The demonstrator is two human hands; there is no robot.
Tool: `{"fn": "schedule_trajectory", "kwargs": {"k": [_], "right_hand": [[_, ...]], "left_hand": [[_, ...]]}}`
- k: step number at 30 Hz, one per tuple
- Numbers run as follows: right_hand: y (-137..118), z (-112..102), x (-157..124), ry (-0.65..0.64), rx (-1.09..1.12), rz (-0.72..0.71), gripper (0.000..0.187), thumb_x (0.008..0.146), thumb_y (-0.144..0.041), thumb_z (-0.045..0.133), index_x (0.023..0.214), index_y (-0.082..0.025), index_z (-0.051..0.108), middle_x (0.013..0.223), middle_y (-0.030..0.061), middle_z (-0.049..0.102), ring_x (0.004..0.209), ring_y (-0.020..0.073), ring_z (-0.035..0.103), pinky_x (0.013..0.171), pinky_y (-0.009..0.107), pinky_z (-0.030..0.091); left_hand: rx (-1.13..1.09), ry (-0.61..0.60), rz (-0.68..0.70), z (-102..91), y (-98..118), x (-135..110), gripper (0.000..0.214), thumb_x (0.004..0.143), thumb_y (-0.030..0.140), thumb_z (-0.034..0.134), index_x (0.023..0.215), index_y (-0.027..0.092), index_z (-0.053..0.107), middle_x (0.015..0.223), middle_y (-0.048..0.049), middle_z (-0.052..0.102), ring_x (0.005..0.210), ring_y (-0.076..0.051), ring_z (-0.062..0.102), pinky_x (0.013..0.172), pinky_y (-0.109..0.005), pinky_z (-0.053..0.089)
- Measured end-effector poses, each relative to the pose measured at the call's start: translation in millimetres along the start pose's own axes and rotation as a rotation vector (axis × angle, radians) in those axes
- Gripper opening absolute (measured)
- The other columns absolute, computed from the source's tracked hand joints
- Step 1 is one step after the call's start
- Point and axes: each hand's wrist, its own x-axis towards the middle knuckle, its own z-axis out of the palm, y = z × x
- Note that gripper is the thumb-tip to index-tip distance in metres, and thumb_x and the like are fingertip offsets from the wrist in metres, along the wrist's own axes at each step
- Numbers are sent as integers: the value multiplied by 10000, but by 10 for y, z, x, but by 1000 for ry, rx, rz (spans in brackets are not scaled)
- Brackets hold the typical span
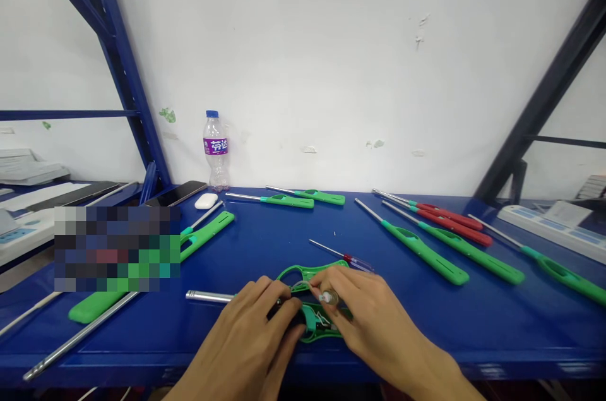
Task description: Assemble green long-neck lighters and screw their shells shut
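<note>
At the table's front edge lies an opened green long-necked lighter (326, 331), its metal tube (211, 296) pointing left and some inner parts showing, among them a teal piece (310, 320) and a bent wire. My left hand (258, 319) is closed round its neck end, fingers pressed together. Over the handle, my right hand (367, 306) pinches a small clear cylindrical part (329, 297) with a whitish end. A separate green shell half (296, 275) lies just behind, partly hidden by my fingers. Beyond it rests a screwdriver (353, 259) with a red and clear handle.
Several green lighters (421, 252) and red lighters (454, 225) lie to the right; more green ones (286, 201) are at the back and left. A plastic bottle (216, 151), white case (206, 201) and phone (182, 192) stand near the wall. Power strips (558, 233) flank the table.
</note>
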Motion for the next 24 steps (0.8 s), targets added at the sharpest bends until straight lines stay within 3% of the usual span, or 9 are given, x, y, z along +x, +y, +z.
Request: {"fn": "schedule_trajectory", "kwargs": {"k": [5,10,17,21,24], "right_hand": [[19,36,-52,22,112,35,211,1072,-62,501,1035,-268,525,1041,-18,699,907,173,665,794,288,494],[56,74,-82,75,176,45,289,1028,15,518,1002,-272,493,1086,-40,697,948,148,673,815,265,492],[56,34,-55,63,184,17,259,1050,-12,468,981,-259,502,1089,0,698,933,170,670,806,284,507],[2,-11,-23,49,173,28,209,1083,-77,480,976,-251,524,1033,8,684,895,175,651,798,289,515],[-54,-74,-51,124,39,80,170,1109,-235,540,943,-249,501,915,1,620,788,183,607,722,305,512]], "left_hand": [[79,-65,-62,-10,76,13,198,991,84,468,1001,227,604,1012,-34,711,927,-264,677,887,-472,586],[71,-80,-105,-9,81,-12,225,989,83,469,1037,236,627,1056,-28,718,975,-247,667,956,-456,548],[40,123,-41,39,-9,56,369,1032,128,515,1377,236,586,1220,-86,699,1062,-271,646,890,-430,529],[-100,157,2,117,-92,218,264,1069,115,526,1267,250,638,1063,-13,745,907,-220,643,799,-371,485],[-148,185,3,161,-128,285,223,1076,94,531,1158,252,665,962,27,737,824,-187,625,772,-348,449]]}}
